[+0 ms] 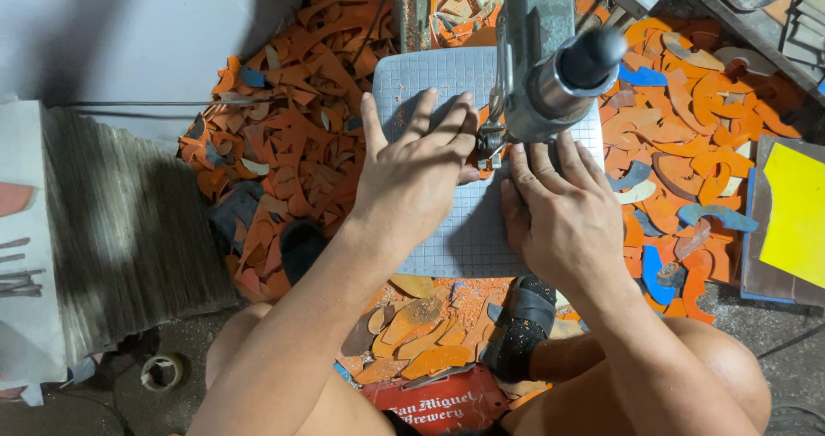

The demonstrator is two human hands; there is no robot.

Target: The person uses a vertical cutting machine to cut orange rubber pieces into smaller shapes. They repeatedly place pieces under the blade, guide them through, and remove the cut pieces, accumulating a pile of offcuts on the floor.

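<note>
Grey gridded sheet (468,238): flat, centre, under machine head (550,75). L hand (417,174) & R hand (559,208): fingers spread wide, pressed flat on sheet, tips either side of blade. Orange offcuts (292,144) all round.

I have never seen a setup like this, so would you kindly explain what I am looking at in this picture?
The picture comes from a camera worn on a person's head, looking down at their own bare hands. The left hand and right hand both press flat on a grey gridded sheet, beside the cutting part of an upright machine. Nothing is lifted; the sheet lies on the machine's table. All around on the floor lie orange offcuts, with some blue ones. A yellow sheet lies at the right, and a red crate sits between the knees.
</note>
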